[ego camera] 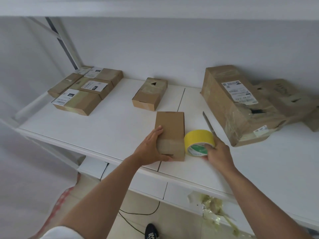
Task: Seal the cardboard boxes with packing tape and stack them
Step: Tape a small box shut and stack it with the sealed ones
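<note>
Yellow packing tape (199,142) sits on its edge on the white bench (107,128), just beside the right wall of the small cardboard box (170,133) I am working on, and my right hand (218,150) holds the roll with fingers hooked into its green-printed core and the thumb under the rim; I read that as the grip for pulling a strip off across the box. My left hand (151,149) is clamped on the box's near left corner, fingers lying flat along the top and the thumb curled round the front face, which I judge is there to pin the light box so it does not slide when the tape drags. A band of clear tape seems to cross the near end of the box already, though I cannot tell how far it runs. A utility knife (208,122) lies on the bench right behind the roll, within reach of the right hand for cutting. Farther back in the middle, a second small box (150,94) with a black triangle mark waits apart from the rest. At the back left, labelled flat boxes (86,90) lie grouped together, touching one another, probably the finished pile. To the right, a big battered carton (236,104) leans against torn cardboard well clear of my working spot. Crumpled used tape (212,207) hangs off the bench's front edge below my right forearm.
</note>
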The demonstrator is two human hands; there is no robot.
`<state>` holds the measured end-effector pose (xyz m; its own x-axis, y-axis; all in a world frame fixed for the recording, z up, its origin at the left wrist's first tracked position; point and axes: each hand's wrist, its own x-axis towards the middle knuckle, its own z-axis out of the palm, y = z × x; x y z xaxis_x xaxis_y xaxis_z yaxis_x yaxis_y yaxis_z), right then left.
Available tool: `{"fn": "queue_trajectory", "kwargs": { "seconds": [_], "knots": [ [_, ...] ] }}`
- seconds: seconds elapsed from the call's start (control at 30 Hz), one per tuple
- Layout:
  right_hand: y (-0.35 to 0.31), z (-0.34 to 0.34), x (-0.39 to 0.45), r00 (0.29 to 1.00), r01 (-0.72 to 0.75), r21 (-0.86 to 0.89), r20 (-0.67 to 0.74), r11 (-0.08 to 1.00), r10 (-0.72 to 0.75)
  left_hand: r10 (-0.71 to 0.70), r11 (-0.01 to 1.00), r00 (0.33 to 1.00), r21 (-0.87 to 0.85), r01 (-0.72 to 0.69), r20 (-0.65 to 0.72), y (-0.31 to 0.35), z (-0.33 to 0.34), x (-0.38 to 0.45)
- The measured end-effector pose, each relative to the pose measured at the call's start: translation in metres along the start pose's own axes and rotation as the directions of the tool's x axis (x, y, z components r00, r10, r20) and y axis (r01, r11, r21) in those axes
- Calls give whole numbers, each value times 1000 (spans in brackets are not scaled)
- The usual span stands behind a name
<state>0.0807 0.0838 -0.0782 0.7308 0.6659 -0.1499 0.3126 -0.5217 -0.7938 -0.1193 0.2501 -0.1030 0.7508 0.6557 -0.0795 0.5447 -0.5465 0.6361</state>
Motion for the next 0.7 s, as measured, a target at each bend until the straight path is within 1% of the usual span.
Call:
{"fn": "queue_trajectory", "kwargs": {
  "seconds": [0.1,0.2,0.43,0.57,0.7],
  "knots": [
    [6,0,-3,1000,6,-39,0,999,-6,8,1000,1000,7,-8,-11,1,0,0],
    [7,0,-1,1000,16,-69,-6,998,-17,-1,1000,1000,16,1,5,0,-1,0],
    [14,2,-2,1000,16,-193,29,981,-10,2,1000,1000,18,-2,5,-2,0,1],
    [14,-2,-2,998,54,-257,52,965,-42,7,1000,1000,24,-7,5,-3,1,2],
    [16,-3,-2,996,82,-279,68,957,-66,11,999,1000,34,-11,21,-3,2,2]
  ]
}}
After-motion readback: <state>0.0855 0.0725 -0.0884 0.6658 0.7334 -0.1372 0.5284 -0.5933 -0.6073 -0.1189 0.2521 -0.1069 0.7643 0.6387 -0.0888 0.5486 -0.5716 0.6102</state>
